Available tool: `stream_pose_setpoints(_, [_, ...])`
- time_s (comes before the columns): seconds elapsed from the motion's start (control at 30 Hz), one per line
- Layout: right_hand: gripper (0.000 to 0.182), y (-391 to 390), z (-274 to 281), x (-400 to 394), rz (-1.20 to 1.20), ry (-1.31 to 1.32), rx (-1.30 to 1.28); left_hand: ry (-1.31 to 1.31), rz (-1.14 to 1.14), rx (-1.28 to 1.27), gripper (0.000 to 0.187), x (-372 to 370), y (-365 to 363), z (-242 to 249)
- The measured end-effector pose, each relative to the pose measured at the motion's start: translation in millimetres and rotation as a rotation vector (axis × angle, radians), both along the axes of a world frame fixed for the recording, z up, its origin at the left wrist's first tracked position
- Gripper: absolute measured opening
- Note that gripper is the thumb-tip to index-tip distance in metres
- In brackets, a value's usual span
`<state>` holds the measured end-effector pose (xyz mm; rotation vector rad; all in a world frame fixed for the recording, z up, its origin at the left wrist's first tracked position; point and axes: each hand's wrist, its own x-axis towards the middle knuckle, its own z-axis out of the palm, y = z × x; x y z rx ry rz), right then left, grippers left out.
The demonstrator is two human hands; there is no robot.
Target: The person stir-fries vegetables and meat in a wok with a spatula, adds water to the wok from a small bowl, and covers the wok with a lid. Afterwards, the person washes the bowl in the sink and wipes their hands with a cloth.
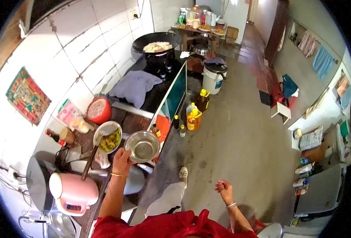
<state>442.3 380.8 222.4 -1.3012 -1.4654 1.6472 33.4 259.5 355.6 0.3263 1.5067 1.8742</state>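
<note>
My left hand (pixel 122 162) grips the rim of an empty-looking metal bowl (pixel 142 146) above the counter's front edge. Beside it on the counter is a white bowl (pixel 113 139) of green and yellow food, with a long-handled ladle (pixel 91 160) resting across it. A red container (pixel 99 110) stands behind that bowl. Low on the right, my right hand (pixel 225 192) hangs over the floor with fingers curled loosely and nothing visible in them. Farther off, a black wok (pixel 157 43) with pale food sits on the stove.
A pink kettle (pixel 77 190) stands at the near left. A grey cloth (pixel 136 86) lies near the stove. Oil bottles (pixel 193 119) and a white bucket (pixel 214 77) stand on the floor along the counter. A small stool (pixel 281 112) is at the right.
</note>
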Motion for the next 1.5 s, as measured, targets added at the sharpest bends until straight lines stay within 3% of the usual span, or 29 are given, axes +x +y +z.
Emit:
stream_pose_setpoints(0.2, [0.016,128.5,-13.3,5.2,-0.098,-0.079,-0.06,-0.029,0.009,0.099,0.015,-52.8,151.2,8.2])
stream_pose_setpoints(0.37, [0.014,215.5,-43.9,21.2,-0.368,-0.219,-0.456,0.077,0.088,0.048,0.017,-95.7,264.6,51.6])
stream_pose_setpoints(0.57, [0.011,289.2,-80.4,24.2,-0.349,-0.396,-0.665,0.264,0.137,0.006,0.021,-152.4,402.8,88.1])
stream_pose_setpoints(0.67, [0.01,349.5,-131.3,32.3,-0.314,-0.322,-0.709,0.336,0.188,0.004,0.02,-182.0,473.6,89.1])
stream_pose_setpoints(0.7, [0.008,378.9,-209.5,76.7,-0.158,-0.174,-0.819,0.337,0.207,-0.007,0.02,-191.7,497.1,86.4])
stream_pose_setpoints(0.73, [0.008,405.3,-190.6,65.3,-0.137,-0.188,-0.826,0.329,0.239,-0.007,0.02,-201.2,519.7,81.7])
stream_pose_setpoints(0.8, [0.017,459.3,-150.7,25.7,0.391,-0.244,-0.037,0.337,0.287,-0.008,0.021,-222.6,571.0,79.5])
stream_pose_setpoints(0.83, [0.013,494.7,-174.2,30.4,0.157,-0.218,-0.528,0.445,0.301,-0.054,0.022,-230.1,593.4,77.1])
stream_pose_setpoints(0.87, [0.013,523.6,-169.8,27.8,0.176,-0.219,-0.537,0.555,0.314,-0.099,0.024,-239.9,616.2,73.9])
stream_pose_setpoints(0.9, [0.012,558.7,-106.7,-8.5,-0.021,-0.271,-0.613,0.619,0.372,-0.072,0.026,-254.6,642.7,62.6])
stream_pose_setpoints(0.93, [0.013,589.7,-72.9,-33.7,-0.22,-0.325,-0.681,0.998,0.427,-0.325,0.023,-285.1,661.4,42.6])
stream_pose_setpoints(1.0, [0.009,654.5,-122.1,8.4,-0.086,-0.178,-0.83,1.273,0.468,-0.525,0.018,-310.1,705.2,38.4])
stream_pose_setpoints(1.07, [0.008,697.8,-142.8,20.6,-0.313,0.174,-0.999,1.202,0.462,-0.673,0.015,-329.6,748.3,43.8])
stream_pose_setpoints(1.1, [0.008,711.0,-137.6,16.4,-0.302,0.168,-1.005,1.316,0.571,-0.664,0.011,-346.4,769.4,36.6])
stream_pose_setpoints(1.13, [0.007,718.6,-95.6,-5.4,-0.314,-0.054,-0.885,1.315,0.577,-0.675,0.011,-368.2,785.5,29.1])
stream_pose_setpoints(1.17, [0.007,728.7,-74.9,-19.8,-0.323,-0.269,-0.754,1.407,0.682,-0.678,0.012,-390.9,798.4,22.8])
stream_pose_setpoints(1.2, [0.007,739.0,-81.9,-21.1,-0.314,-0.27,-0.757,1.499,0.788,-0.678,0.013,-410.3,808.2,22.2])
stream_pose_setpoints(1.27, [0.009,745.4,-99.3,-2.1,-0.343,-0.325,-0.779,1.253,0.921,-0.829,0.021,-434.5,814.2,32.6])
stream_pose_setpoints(1.3, [0.011,746.9,-106.1,4.2,-0.293,-0.195,-0.77,1.193,0.883,-0.952,0.025,-463.3,806.1,29.7])
stream_pose_setpoints(1.4, [0.017,749.9,-99.0,-10.4,-0.215,-0.291,-0.717,1.061,0.837,-1.232,0.034,-509.3,751.6,25.2])
stream_pose_setpoints(1.43, [0.023,756.5,-94.1,-14.6,-0.095,-0.181,-0.774,1.003,0.883,-1.195,0.034,-501.6,736.1,33.5])
stream_pose_setpoints(1.5, [0.018,767.8,-109.1,-20.2,-0.029,-0.243,-0.792,0.79,0.914,-1.049,0.03,-504.3,697.1,40.1])
